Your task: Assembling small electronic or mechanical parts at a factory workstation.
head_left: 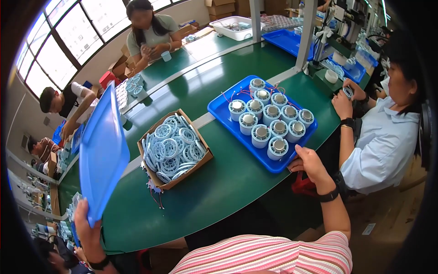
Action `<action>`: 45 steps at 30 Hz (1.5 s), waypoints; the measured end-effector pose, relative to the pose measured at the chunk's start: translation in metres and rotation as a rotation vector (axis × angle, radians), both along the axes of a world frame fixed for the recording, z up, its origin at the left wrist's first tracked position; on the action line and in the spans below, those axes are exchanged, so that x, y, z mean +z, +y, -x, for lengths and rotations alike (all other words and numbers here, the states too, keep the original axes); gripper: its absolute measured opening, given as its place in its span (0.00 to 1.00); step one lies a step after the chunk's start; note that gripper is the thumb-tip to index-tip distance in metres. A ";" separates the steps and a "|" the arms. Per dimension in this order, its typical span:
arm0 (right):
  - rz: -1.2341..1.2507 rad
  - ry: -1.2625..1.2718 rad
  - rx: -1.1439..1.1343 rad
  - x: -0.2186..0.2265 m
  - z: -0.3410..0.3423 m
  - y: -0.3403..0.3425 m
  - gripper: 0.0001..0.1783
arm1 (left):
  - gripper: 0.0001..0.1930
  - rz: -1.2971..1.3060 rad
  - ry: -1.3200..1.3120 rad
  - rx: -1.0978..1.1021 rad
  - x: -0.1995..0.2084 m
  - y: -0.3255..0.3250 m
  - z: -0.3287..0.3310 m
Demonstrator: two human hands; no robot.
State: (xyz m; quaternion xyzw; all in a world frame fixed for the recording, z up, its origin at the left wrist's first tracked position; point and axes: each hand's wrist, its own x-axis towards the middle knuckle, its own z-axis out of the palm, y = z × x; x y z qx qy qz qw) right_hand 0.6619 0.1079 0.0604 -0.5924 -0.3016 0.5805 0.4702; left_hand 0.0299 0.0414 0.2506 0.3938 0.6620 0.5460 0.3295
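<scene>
My left hand (86, 230) grips a blue plastic tray (101, 153) by its lower end and holds it up on edge above the table's left part. My right hand (311, 166) is closed on the near right corner of a second blue tray (224, 118), thumb over the rim. That tray lies on the green table and carries several pale-blue cylindrical motor housings (260, 136) with round metal tops. Thin red wires (242, 92) trail at its far side. Between the trays stands an open cardboard box (194, 170), full of pale-blue spoked plastic rings (169, 147).
A metal post (305, 36) rises behind the loaded tray. A co-worker in light blue (381, 134) sits close on the right, holding a ring. Across the green table (205, 208) another person (153, 36) handles a small cup-like part. Wires lie by the box's near edge.
</scene>
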 end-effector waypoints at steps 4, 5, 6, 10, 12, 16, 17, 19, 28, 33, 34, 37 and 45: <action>-0.043 -0.047 -0.112 -0.011 0.002 -0.015 0.24 | 0.10 0.141 -0.308 -0.206 0.052 0.107 -0.092; -0.053 -0.035 -0.099 -0.014 0.003 -0.020 0.24 | 0.12 0.152 -0.276 -0.323 0.059 0.134 -0.098; -0.064 -0.011 -0.108 -0.015 0.007 -0.022 0.24 | 0.14 0.160 -0.249 -0.439 0.064 0.158 -0.099; -0.078 0.025 -0.155 -0.017 0.000 -0.017 0.23 | 0.09 0.157 -0.128 -0.465 0.052 0.270 -0.201; -0.092 0.027 -0.151 -0.017 0.000 -0.017 0.23 | 0.08 0.162 -0.169 -0.504 0.026 0.338 -0.223; -0.112 0.057 -0.145 -0.018 -0.005 -0.004 0.23 | 0.07 0.287 -0.029 -0.415 -0.037 0.466 -0.275; -0.114 0.049 -0.152 -0.019 -0.003 -0.002 0.23 | 0.07 0.284 -0.035 -0.424 -0.062 0.497 -0.276; -0.094 0.077 -0.128 -0.023 0.006 -0.005 0.23 | 0.07 0.330 0.024 -0.394 -0.103 0.543 -0.267; -0.048 0.055 -0.151 -0.027 -0.001 -0.007 0.25 | 0.10 0.395 0.556 -0.417 -0.129 0.550 -0.333; -0.069 0.098 -0.145 -0.022 0.004 -0.008 0.21 | 0.20 0.416 0.892 -1.424 -0.124 0.512 -0.352; -0.088 0.049 -0.143 -0.022 0.007 -0.008 0.20 | 0.19 0.635 0.494 -1.289 -0.134 0.495 -0.372; -0.117 -0.055 -0.159 -0.028 0.013 -0.017 0.18 | 0.19 0.532 0.441 -1.263 -0.144 0.440 -0.418; -0.361 0.017 -0.212 -0.014 0.032 -0.010 0.14 | 0.13 0.005 1.215 -1.217 -0.162 0.483 -0.384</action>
